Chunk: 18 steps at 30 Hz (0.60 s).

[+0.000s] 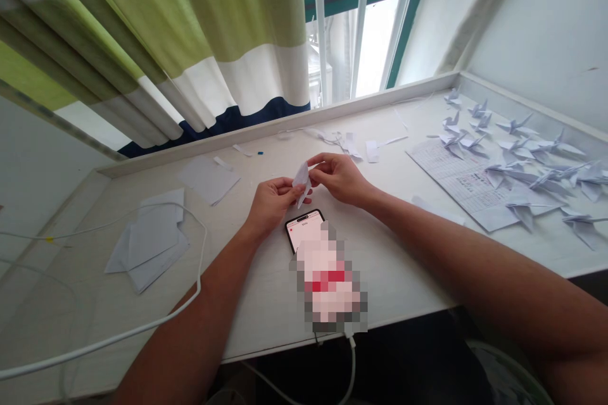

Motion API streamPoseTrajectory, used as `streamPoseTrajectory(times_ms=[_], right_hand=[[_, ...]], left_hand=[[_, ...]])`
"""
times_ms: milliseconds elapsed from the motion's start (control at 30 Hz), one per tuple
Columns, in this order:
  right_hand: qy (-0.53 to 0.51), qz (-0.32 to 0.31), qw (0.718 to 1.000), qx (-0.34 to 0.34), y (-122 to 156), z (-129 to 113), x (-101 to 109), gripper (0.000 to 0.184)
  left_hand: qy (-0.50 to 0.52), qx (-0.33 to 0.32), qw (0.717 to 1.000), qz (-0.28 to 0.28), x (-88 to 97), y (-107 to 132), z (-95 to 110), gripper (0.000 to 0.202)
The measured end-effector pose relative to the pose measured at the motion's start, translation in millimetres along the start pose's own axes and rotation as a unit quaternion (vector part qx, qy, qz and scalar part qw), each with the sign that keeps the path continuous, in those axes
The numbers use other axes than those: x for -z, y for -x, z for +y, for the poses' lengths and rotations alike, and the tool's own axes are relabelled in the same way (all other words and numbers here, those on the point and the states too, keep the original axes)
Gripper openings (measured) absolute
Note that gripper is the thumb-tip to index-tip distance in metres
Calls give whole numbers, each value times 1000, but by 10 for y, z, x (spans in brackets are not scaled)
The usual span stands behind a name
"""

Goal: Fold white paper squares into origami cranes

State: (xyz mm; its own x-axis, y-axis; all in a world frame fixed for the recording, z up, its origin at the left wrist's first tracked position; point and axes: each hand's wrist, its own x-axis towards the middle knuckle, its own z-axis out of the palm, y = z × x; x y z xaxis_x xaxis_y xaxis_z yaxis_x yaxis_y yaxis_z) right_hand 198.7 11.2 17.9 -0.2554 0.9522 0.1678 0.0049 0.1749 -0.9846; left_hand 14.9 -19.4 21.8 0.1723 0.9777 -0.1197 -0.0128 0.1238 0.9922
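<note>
Beyond the right hand (339, 178), finished cranes (522, 152) crowd the counter (403, 247); it and the left hand (270, 202) pinch a half-folded paper (302, 178), with flat sheets (152, 237) lying leftward.

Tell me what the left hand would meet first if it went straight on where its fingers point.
The left hand pinches the folded paper, so that comes first. Straight past it, most likely the right hand, which holds the same paper's upper end, though depth is unclear.

On table (403, 253) centre: phone (306, 231), folded paper (302, 180) above it; sheet stack (152, 243) left; paper cranes (522, 158) right; curtain (190, 44) behind.
</note>
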Motion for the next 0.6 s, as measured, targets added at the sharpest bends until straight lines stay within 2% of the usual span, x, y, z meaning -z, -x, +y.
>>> streamPoseTrajectory(times_ms=[100, 200, 333, 467, 600], right_hand=[[-20, -4, 1000, 0, -6, 14, 15, 15], [-11, -39, 999, 10, -1, 14, 35, 20], [7, -69, 997, 16, 9, 6, 55, 13], [23, -82, 996, 17, 14, 9, 75, 22], [30, -100, 994, 22, 16, 14, 85, 24]], left_hand=[[4, -2, 1000, -3, 1, 1, -7, 51], [6, -4, 1000, -7, 3, 0, -12, 52], [-4, -11, 1000, -16, 8, 4, -4, 49], [-7, -17, 1000, -24, 13, 13, 9, 46], [-15, -15, 999, -26, 12, 16, 8, 46]])
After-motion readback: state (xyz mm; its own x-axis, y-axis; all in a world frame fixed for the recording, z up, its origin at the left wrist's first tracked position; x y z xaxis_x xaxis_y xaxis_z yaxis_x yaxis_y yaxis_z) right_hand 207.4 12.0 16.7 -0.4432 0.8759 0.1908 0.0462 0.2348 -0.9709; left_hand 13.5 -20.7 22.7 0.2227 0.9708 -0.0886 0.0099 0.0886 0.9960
